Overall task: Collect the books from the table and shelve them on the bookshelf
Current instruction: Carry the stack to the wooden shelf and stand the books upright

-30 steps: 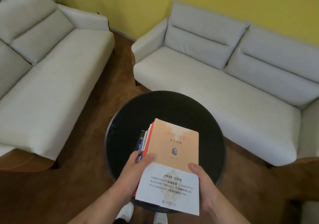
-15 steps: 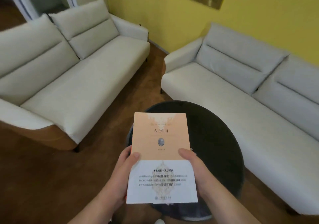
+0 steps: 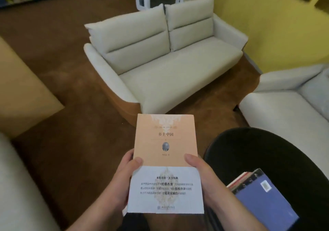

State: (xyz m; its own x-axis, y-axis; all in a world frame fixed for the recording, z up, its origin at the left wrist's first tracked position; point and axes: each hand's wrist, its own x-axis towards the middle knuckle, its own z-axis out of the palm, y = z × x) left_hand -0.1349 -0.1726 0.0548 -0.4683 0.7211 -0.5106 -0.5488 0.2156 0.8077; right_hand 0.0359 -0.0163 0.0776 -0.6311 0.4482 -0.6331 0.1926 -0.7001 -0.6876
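Observation:
I hold an orange book with a white paper band across its lower half, flat and face up in front of me, over the brown floor. My left hand grips its left edge, thumb on the cover. On the other side, my right hand grips the right edge, thumb also on the cover. A stack of books topped by a blue one lies on the round black table at the lower right. No bookshelf is in sight.
A cream two-seat sofa stands straight ahead. A second cream sofa is at the right by the yellow wall. A pale cushion edge shows at the lower left and a tan block at the left. Brown floor lies between them.
The view has swung left: the black table moved from under the book to the lower right, and the remaining stack on it came into sight. Both hands keep hold of the orange book.

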